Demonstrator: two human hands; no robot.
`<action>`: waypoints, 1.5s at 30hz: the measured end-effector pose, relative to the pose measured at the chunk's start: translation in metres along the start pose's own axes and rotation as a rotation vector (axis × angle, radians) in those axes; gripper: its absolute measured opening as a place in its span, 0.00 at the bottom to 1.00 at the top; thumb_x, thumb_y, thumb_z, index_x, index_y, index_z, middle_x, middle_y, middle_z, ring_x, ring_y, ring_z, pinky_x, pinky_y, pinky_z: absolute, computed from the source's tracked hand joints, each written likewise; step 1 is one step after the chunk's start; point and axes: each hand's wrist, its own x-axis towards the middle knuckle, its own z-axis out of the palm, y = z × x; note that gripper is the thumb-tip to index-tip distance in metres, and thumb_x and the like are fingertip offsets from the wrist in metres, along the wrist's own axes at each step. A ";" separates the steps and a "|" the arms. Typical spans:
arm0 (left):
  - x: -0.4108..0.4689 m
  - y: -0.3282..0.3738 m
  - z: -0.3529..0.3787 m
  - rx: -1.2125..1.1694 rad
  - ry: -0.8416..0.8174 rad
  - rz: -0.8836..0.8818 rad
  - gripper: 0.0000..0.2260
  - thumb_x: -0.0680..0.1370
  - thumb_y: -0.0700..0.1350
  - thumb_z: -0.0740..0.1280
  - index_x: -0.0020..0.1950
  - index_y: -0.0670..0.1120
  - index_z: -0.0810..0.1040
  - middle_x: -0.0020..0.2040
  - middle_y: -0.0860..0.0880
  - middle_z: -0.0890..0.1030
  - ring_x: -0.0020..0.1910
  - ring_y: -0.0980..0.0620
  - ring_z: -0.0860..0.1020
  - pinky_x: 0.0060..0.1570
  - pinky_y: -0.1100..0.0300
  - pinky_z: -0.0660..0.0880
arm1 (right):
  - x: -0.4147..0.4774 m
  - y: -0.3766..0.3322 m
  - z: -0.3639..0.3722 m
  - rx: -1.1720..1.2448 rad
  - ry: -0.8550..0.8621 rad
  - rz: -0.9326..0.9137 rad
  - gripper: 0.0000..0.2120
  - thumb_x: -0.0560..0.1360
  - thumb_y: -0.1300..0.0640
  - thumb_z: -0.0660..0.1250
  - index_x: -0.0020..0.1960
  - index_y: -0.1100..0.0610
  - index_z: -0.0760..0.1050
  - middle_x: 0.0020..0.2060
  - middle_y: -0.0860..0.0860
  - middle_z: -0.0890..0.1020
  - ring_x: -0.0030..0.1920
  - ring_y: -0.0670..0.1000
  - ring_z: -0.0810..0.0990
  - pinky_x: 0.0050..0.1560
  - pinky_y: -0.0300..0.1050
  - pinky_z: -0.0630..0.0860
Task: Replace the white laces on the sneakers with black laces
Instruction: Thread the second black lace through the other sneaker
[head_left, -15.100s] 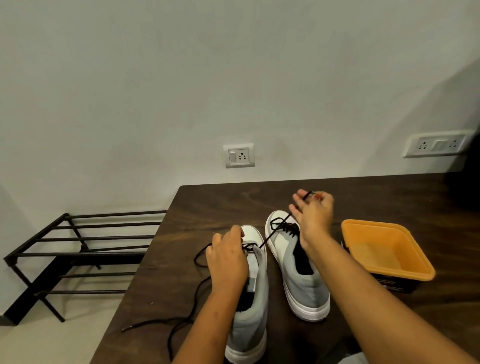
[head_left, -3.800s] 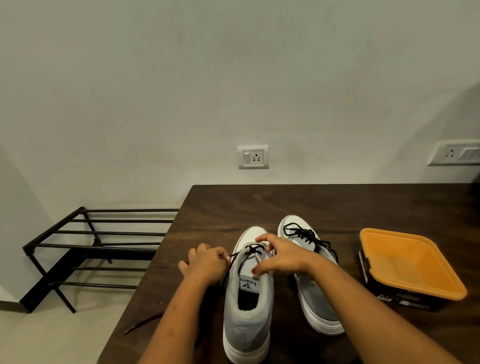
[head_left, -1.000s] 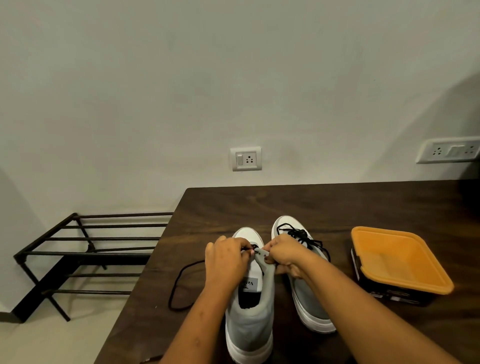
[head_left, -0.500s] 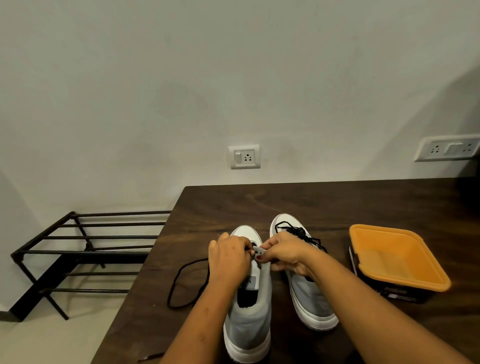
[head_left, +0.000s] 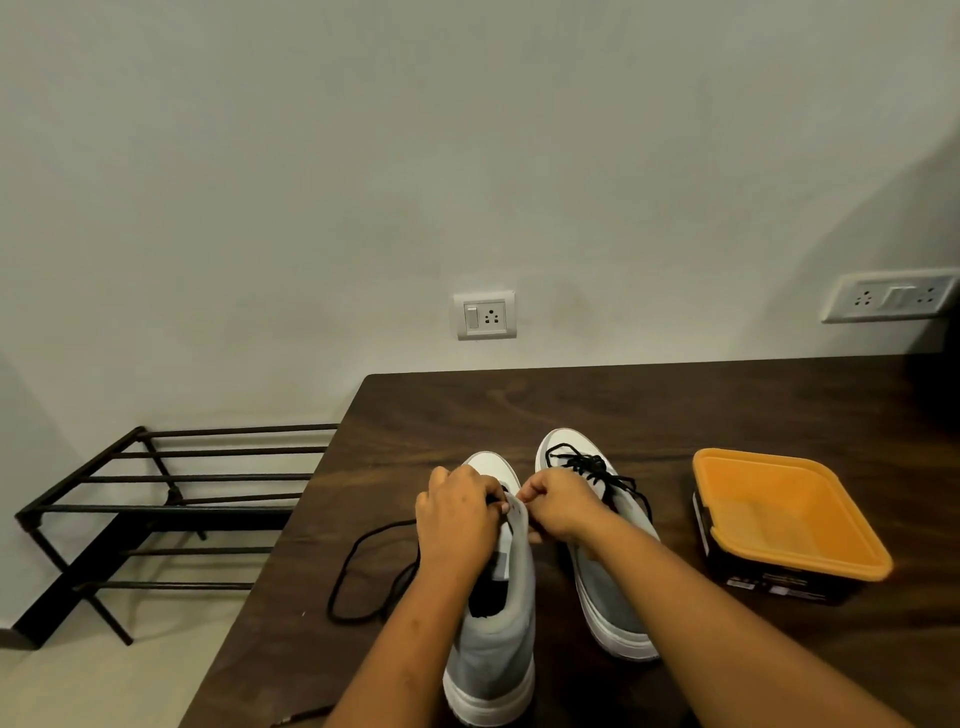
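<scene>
Black lace (head_left: 385, 528), seemingly pinched, left grip (head_left: 457, 514) curled

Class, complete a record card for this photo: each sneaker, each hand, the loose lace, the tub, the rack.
Nearer sneaker: grey, white-soled, being laced
Farther sneaker: laced in black
Black lace: slack loop trailing on table
Left hand: grips black lace at nearer sneaker
Right hand: pinches nearer sneaker's upper
Tub: orange, right of sneakers
Rack: black metal, left of table
</scene>
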 end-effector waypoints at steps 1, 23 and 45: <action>0.000 0.000 -0.001 -0.003 0.000 -0.005 0.09 0.79 0.51 0.62 0.53 0.55 0.81 0.53 0.54 0.76 0.56 0.51 0.69 0.48 0.59 0.66 | -0.001 -0.001 0.002 -0.056 0.061 -0.025 0.10 0.75 0.70 0.61 0.40 0.59 0.76 0.30 0.53 0.77 0.21 0.44 0.75 0.24 0.35 0.74; -0.003 -0.021 -0.004 -0.289 -0.025 -0.270 0.10 0.72 0.49 0.66 0.49 0.50 0.68 0.46 0.50 0.78 0.45 0.47 0.76 0.41 0.55 0.74 | -0.014 -0.025 -0.014 -0.983 0.063 -0.331 0.14 0.79 0.59 0.59 0.63 0.56 0.72 0.61 0.54 0.76 0.66 0.54 0.72 0.73 0.55 0.51; 0.000 -0.026 0.002 -0.341 -0.064 -0.324 0.04 0.74 0.48 0.65 0.47 0.51 0.74 0.49 0.47 0.80 0.49 0.45 0.77 0.44 0.56 0.73 | -0.039 -0.057 -0.063 0.938 0.501 -0.449 0.15 0.83 0.55 0.54 0.39 0.55 0.69 0.29 0.49 0.69 0.22 0.40 0.61 0.20 0.32 0.57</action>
